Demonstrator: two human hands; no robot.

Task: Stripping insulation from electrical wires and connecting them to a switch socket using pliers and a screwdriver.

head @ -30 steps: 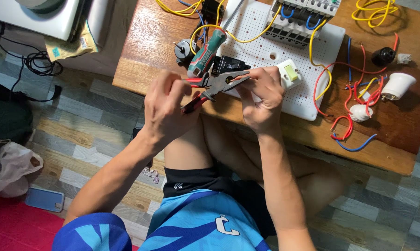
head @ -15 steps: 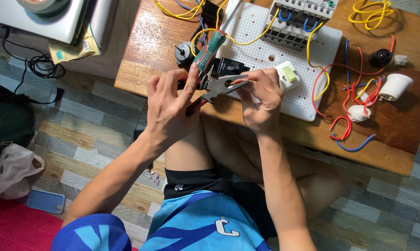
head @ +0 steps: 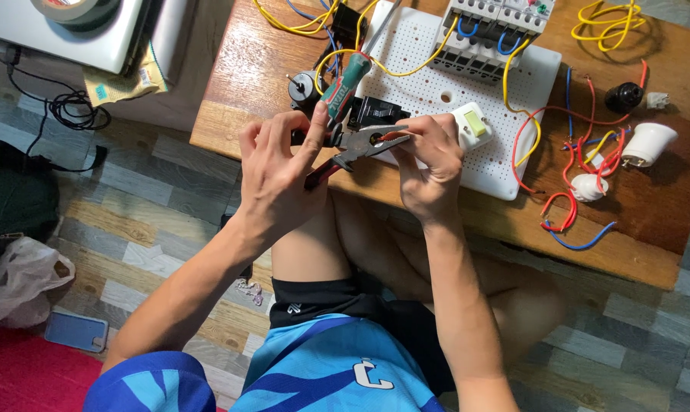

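Pliers (head: 358, 150) with grey metal head and red handles, held level above the wooden table's (head: 238, 91) near edge, left hand (head: 280, 179) gripping the handles with fingers splayed, right hand (head: 429, 172) pinching a short red wire (head: 394, 137) at the nose, white pegboard (head: 436, 84) just behind

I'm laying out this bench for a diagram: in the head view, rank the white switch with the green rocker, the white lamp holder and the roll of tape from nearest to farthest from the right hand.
1. White switch with the green rocker: just beside the right hand, on the perforated board.
2. White lamp holder: far right on the wooden table.
3. Roll of tape: top left corner, off the table.
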